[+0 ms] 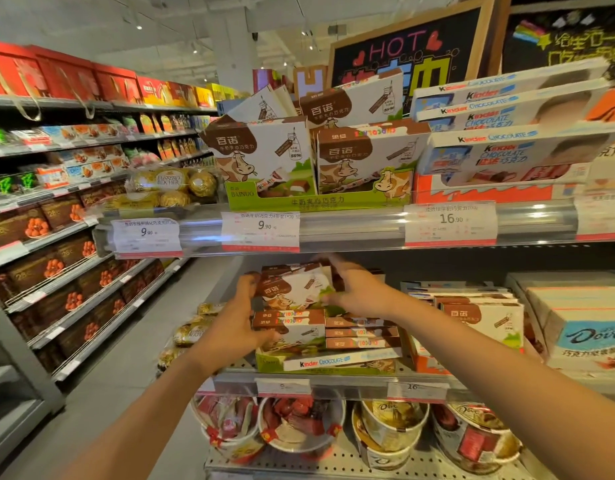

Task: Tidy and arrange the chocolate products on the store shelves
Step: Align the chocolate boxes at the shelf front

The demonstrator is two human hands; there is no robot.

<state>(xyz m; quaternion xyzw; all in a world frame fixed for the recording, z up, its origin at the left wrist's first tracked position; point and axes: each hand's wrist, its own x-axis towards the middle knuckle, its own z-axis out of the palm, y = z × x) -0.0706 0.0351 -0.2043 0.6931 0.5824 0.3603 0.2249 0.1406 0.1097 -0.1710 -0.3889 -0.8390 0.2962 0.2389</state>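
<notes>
A supermarket aisle with grey metal shelves under a white ceiling. Both arms reach into the middle shelf [333, 379]. The left hand [235, 327] and right hand [354, 289], fingers curled, grip a tilted cow-print chocolate box [292, 289] by its two sides, above a stack of like boxes [327, 336] in a green tray [268, 363]. A Kinder bar [318, 363] lies across the tray front. The upper shelf [351, 225] holds upright cow-print boxes, Kinder packs [500, 147] and price tags [260, 230]. Dove tubs [389, 427] sit below. A chalkboard sign [406, 46] reads "HOT".
</notes>
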